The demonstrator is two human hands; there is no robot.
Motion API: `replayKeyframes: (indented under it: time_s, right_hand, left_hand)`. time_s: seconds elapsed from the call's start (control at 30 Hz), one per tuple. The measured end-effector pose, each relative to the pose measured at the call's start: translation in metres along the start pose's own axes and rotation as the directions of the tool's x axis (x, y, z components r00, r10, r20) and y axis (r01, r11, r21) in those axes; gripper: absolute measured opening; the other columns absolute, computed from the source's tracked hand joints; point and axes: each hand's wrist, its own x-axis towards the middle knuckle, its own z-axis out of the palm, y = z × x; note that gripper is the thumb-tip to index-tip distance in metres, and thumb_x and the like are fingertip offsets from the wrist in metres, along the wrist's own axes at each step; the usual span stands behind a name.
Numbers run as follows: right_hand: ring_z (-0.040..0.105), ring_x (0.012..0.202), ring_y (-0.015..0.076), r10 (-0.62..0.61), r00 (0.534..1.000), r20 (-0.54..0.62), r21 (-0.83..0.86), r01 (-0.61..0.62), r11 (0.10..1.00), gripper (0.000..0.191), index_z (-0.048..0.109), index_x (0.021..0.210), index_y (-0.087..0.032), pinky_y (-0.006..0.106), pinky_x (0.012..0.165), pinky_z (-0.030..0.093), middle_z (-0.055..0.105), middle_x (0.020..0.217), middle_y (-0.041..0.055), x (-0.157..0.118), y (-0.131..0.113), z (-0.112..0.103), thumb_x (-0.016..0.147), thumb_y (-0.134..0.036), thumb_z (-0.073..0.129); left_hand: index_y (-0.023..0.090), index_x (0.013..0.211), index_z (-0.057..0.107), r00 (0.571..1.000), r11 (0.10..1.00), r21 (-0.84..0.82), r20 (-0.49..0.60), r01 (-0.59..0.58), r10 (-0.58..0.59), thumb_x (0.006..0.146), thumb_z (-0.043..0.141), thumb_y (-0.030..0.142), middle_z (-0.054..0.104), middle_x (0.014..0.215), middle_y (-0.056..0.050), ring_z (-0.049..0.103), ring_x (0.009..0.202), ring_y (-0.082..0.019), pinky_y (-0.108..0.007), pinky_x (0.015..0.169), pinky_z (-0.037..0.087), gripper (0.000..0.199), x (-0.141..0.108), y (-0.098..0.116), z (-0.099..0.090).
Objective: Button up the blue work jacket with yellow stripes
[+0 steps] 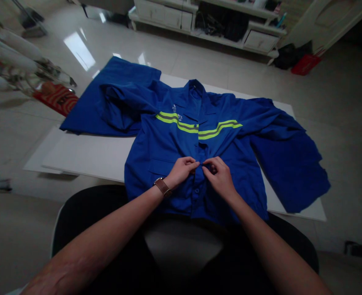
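A blue work jacket (174,143) with yellow-green and grey chest stripes lies front up, its collar away from me and its sleeves spread to both sides. My left hand (183,170), with a brown watch strap at the wrist, pinches the front placket below the stripes. Just to its right, my right hand (219,176) pinches the placket's other edge, thumb and forefinger almost meeting the left fingertips. Buttons show above the hands and one below them. Whatever lies between the fingertips is too small to make out.
The jacket lies on a low white table (91,157). Dark blue cloth (297,172) is under the right sleeve, more blue cloth (131,73) under the left. A white cabinet (260,41) and red bag (306,64) stand beyond; a cluttered rack (17,57) is at left.
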Motion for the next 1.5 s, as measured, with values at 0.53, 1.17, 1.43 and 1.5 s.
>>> replayKeyframes:
  time_s: [0.53,1.17,1.43,1.5]
  right_hand:
    - [0.055,0.071,0.0176,-0.027,0.998,0.056,-0.038,0.029,0.999,0.014,0.069,0.098,-0.022,0.029,0.068,0.046,0.057,0.082,0.0024,-0.0001,0.0005,-0.0012,0.087,-0.019,0.06]
    - [0.059,0.076,0.0191,-0.095,0.99,0.104,-0.104,0.105,0.989,0.023,0.072,0.104,-0.022,0.031,0.07,0.046,0.062,0.087,0.005,-0.0028,0.002,-0.0021,0.091,-0.016,0.054]
    - [0.058,0.075,0.0191,-0.098,0.978,0.186,-0.18,0.132,0.975,0.03,0.071,0.112,-0.023,0.032,0.069,0.046,0.058,0.093,0.0063,-0.0041,0.0015,-0.0015,0.092,-0.015,0.05]
    - [0.057,0.075,0.019,-0.1,0.981,0.165,-0.136,0.124,0.983,0.029,0.071,0.11,-0.022,0.032,0.069,0.046,0.057,0.091,0.0056,-0.0038,0.0028,0.0006,0.091,-0.014,0.051]
  left_hand:
    - [0.015,0.077,0.061,0.992,0.983,-0.166,-0.084,0.079,-0.094,0.06,0.087,0.036,0.049,0.057,0.007,0.042,0.054,-0.006,-0.022,0.055,0.031,0.037,-0.002,-0.0006,0.0022]
    - [0.018,0.094,0.059,0.968,0.942,-0.286,-0.122,0.177,-0.219,0.066,0.076,0.01,0.062,0.064,0.003,0.055,0.056,-0.008,-0.018,0.054,0.041,0.034,-0.0043,0.0072,0.0029]
    - [0.018,0.091,0.061,0.962,0.937,-0.305,-0.156,0.17,-0.226,0.065,0.076,0.006,0.058,0.06,0.005,0.053,0.053,-0.007,-0.017,0.052,0.039,0.032,-0.0054,0.0054,0.0037]
    - [0.018,0.09,0.062,0.958,0.929,-0.324,-0.16,0.177,-0.238,0.066,0.076,0.007,0.058,0.061,0.004,0.053,0.054,-0.007,-0.018,0.053,0.04,0.03,-0.0047,0.005,0.004]
